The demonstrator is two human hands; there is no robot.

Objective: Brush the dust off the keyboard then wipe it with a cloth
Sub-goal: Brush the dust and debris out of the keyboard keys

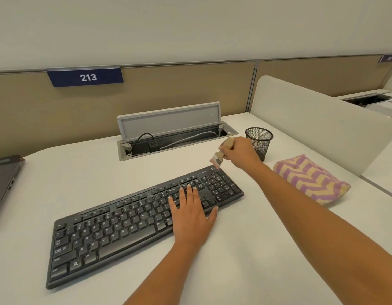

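On the white desk (256, 249) the black keyboard (129, 225) lies slanted before us. We judge the task is in its first part: the brushing is at the far right corner, and the wiping is not yet begun, because the striped cloth (309, 179) sits folded at the right, apart from the keyboard. Our left hand (190, 214) lies flat, fingers straight, on the keys beside the number pad. Our right hand (239, 150) reaches forward and grips the brush (221, 154), whose blurred bristles point down at that corner.
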